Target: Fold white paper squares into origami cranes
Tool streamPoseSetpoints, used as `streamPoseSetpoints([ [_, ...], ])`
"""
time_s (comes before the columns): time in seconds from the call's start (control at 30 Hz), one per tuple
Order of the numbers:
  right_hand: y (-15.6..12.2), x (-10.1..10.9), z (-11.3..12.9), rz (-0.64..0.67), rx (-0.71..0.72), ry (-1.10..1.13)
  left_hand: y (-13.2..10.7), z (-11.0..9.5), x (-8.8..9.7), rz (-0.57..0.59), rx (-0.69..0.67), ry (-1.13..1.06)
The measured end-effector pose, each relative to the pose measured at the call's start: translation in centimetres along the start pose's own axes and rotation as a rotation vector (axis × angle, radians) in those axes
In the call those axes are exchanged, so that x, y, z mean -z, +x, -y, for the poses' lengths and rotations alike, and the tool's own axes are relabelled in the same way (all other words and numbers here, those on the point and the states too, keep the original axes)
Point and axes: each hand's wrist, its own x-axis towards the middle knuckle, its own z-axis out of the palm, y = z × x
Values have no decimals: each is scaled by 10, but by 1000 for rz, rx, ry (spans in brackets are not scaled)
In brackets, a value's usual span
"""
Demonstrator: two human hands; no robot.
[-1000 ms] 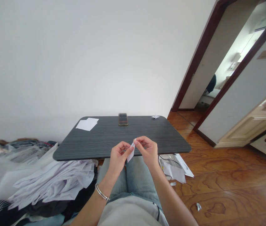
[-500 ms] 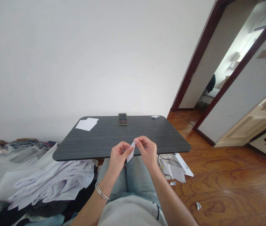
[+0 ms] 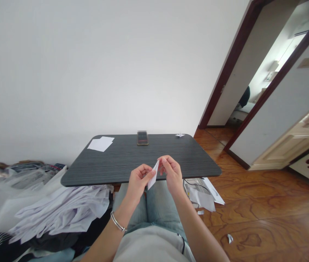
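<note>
A small folded piece of white paper [image 3: 153, 177] is pinched between the thumb and fingers of my left hand [image 3: 139, 179], just above the near edge of the dark table. Its narrow tip points up and to the right. At that tip is my right hand [image 3: 172, 172], fingertips touching or very close to the paper, thumb lifted off it and fingers slightly apart. Parts of the right fingers are hidden behind the thumb and paper.
On the dark table [image 3: 121, 160] lie white paper sheets [image 3: 101, 144] at left, a phone [image 3: 142, 138] at the back and a small folded paper figure [image 3: 180, 135] at back right. Clothes [image 3: 64, 209] are heaped at left. Paper scraps [image 3: 230, 238] lie on the wooden floor.
My right thumb has come away from the paper's tip, leaving more of the tip showing. My left hand keeps its pinch, with the paper turned slightly more upright.
</note>
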Motion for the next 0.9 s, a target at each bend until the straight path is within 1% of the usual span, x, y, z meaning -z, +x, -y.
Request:
streamPoseSetpoints([
  [0.17,0,10,0,131,-32,-12,-1,-5,1,40,55,-30],
  [0.37,2,13,5,174,-26,-38,-2,-7,2,61,63,-25],
  [0.5,5,16,10,207,-51,-41,-1,-10,4,83,72,-23],
  [0.77,10,24,20,375,-161,-29,0,-13,12,225,136,-48],
  [0.9,12,26,20,390,-168,-24,0,-12,14,230,133,-47],
])
